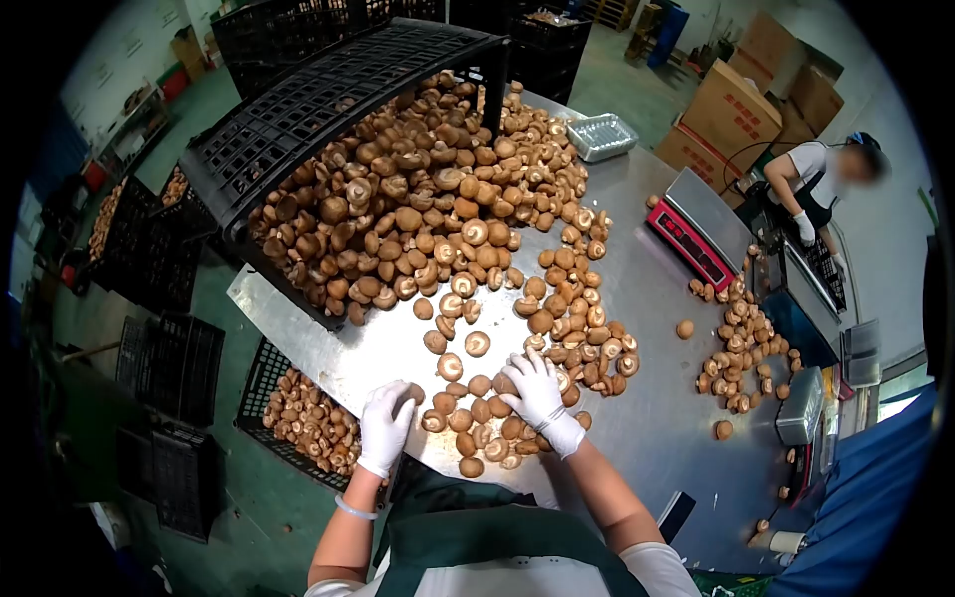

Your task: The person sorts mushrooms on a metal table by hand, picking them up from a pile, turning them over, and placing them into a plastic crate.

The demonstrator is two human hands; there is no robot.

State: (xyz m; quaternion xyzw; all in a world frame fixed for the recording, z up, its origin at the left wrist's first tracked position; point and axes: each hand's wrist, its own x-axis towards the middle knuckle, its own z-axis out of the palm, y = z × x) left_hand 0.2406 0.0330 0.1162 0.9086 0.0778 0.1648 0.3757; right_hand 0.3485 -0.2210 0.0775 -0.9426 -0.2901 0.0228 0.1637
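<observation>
My left hand (386, 428), in a white glove, is at the near edge of the metal table (647, 438) with its fingers and thumb around a brown mushroom (411, 394). To its right, my right hand (540, 400), also gloved, rests with fingers spread over a loose group of mushrooms (480, 411), its fingertips touching some of them. Some caps lie stem up and others stem down. Beyond both hands a large heap of mushrooms (398, 199) spills out of a black plastic crate (338, 109) tipped on its side.
Below the table's left edge stands a black crate (249, 418) holding mushrooms. On the right are a red scale (691, 244) and another mushroom group (741, 343). Clear plastic trays (602, 137) sit at the back. A co-worker (811, 179) in white gloves works at far right.
</observation>
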